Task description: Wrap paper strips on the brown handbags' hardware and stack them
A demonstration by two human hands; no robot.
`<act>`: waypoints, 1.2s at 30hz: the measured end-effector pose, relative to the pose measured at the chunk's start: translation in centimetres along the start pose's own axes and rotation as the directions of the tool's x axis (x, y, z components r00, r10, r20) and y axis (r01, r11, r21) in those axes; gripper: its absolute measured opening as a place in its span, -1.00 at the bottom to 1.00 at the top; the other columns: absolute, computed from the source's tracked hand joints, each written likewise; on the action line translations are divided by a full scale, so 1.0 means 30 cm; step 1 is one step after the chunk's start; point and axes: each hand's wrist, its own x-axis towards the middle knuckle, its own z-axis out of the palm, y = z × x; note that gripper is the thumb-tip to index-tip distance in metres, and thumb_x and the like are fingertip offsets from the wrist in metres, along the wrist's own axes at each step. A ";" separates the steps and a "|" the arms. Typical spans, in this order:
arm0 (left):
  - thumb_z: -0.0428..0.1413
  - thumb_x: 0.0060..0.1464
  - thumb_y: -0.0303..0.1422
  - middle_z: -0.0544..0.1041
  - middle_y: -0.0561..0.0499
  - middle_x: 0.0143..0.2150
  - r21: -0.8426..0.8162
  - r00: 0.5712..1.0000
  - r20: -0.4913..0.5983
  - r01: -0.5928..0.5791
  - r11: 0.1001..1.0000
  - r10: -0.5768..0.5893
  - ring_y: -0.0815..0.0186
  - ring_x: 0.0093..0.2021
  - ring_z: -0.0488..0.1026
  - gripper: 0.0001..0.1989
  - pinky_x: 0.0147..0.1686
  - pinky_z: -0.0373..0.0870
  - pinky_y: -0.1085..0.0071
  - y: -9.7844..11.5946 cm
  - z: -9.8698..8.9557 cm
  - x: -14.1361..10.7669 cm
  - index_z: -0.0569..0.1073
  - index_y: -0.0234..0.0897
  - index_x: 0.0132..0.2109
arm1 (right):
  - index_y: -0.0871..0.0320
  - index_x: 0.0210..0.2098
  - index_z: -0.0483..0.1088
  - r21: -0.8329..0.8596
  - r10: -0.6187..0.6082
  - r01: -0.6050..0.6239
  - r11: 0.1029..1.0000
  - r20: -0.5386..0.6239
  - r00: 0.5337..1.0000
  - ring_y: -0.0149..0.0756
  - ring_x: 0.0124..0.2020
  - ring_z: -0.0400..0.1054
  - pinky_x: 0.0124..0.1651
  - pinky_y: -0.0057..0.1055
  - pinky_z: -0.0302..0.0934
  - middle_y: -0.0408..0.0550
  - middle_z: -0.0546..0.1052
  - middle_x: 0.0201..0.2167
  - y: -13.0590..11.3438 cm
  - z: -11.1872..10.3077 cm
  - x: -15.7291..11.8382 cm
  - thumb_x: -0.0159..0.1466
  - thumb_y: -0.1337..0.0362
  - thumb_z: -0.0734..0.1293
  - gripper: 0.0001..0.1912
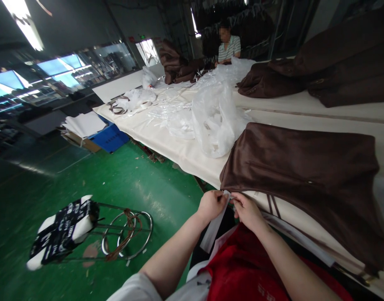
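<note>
Between my two hands, at the table's near edge, is a white strip [213, 230] whose long end hangs down in front of my body. My left hand [211, 205] is closed on it with the thumb and fingers pinched near the top. The fingers of my right hand [247, 212] pinch the strip's upper end just beside the left ones. A dark brown, satin-like garment [298, 163] lies on the table right behind my hands, its near corner by my fingertips. Whether the strip is joined to the garment cannot be made out.
Crumpled clear plastic [211, 121] lies on the white-covered table [179, 154]. More brown garments [336, 67] are at the back right. A person [229, 46] in a striped shirt is across the table. To the left are a tipped-over stool [66, 230] and a blue box [108, 138].
</note>
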 end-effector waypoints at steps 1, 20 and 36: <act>-0.04 0.20 -0.22 0.49 0.02 -0.51 -0.024 0.999 -0.019 0.031 0.999 -0.032 0.40 -0.51 0.34 -0.63 -0.49 0.11 0.50 -0.002 0.010 0.002 0.54 -0.29 -0.41 | 0.09 -0.02 0.38 0.031 0.008 -0.008 0.999 0.000 1.000 -0.52 -0.74 0.22 -0.66 -0.52 0.10 -0.13 0.56 -0.37 0.009 0.003 0.004 0.23 0.23 0.19 -0.66; 0.06 0.10 -0.40 0.51 -0.05 -0.40 0.236 0.940 -0.330 -0.005 0.972 0.085 0.24 -0.32 0.41 -0.87 -0.24 0.28 0.33 0.018 0.070 -0.038 0.50 -0.27 -0.36 | 0.14 -0.51 0.41 0.155 0.039 -0.029 0.987 -0.062 0.997 -0.39 -0.70 0.22 -0.63 -0.48 0.06 -0.18 0.37 -0.72 -0.027 0.057 0.060 0.19 -0.03 0.23 -0.62; -0.04 0.21 -0.41 0.50 -0.11 -0.23 0.239 0.973 -0.115 -0.170 0.956 0.202 0.24 -0.21 0.44 -0.74 -0.20 0.39 0.33 0.012 0.033 -0.110 0.42 -0.29 0.00 | 0.15 -0.56 0.37 0.201 0.024 -0.019 0.979 -0.021 1.000 -0.40 -0.67 0.20 -0.62 -0.48 0.07 -0.17 0.34 -0.72 -0.072 0.037 0.020 0.13 -0.19 0.27 -0.49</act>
